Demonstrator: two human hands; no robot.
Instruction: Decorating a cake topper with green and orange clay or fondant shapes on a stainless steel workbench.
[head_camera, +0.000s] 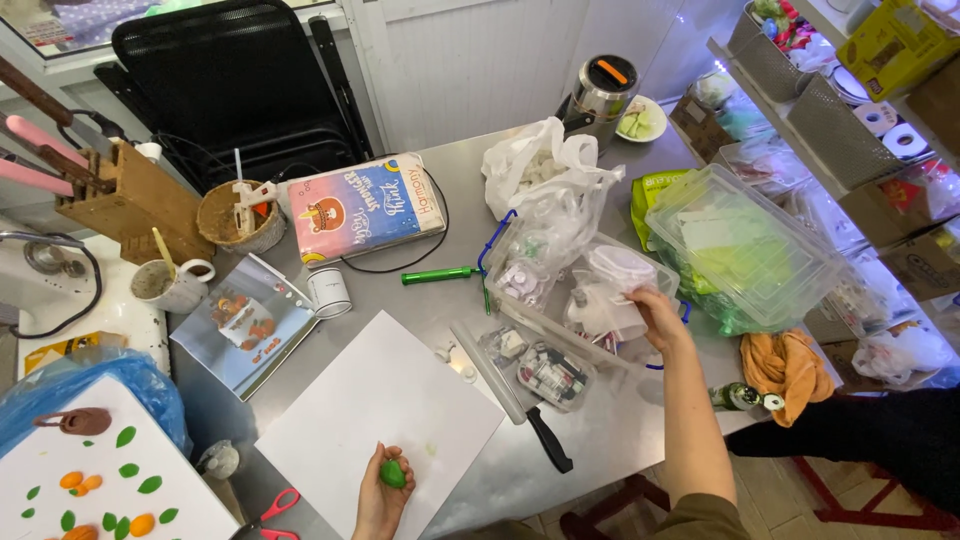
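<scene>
My left hand (383, 492) sits at the near edge of the steel worktable (610, 440), fingers curled closed around a small green lump of modelling paste (392, 473). The lump is smooth, rounded, bright leaf-green, its top showing above my fingers. It is over the near end of a large white paper sheet (375, 415) that lies flat on the table.

My right hand (656, 312) is out toward the middle of the table, fingers pinched on a crumpled clear plastic bag (612, 290) that sits in an open clear plastic tub of small supplies (560, 300).

Between the two hands: a clear rolling pin (485, 368) and a black-handled knife (548, 438) just beside it. A green pen-shaped tool (438, 274) lies further out, near a colourful printed tissue pack (365, 208).

Left corner: a white board (120, 480) with cut green leaves and orange shapes on it. Red-handled scissors (278, 508) lie at the near edge, left of my left hand. A stack of clear lidded boxes (745, 245) stands at the right edge.
</scene>
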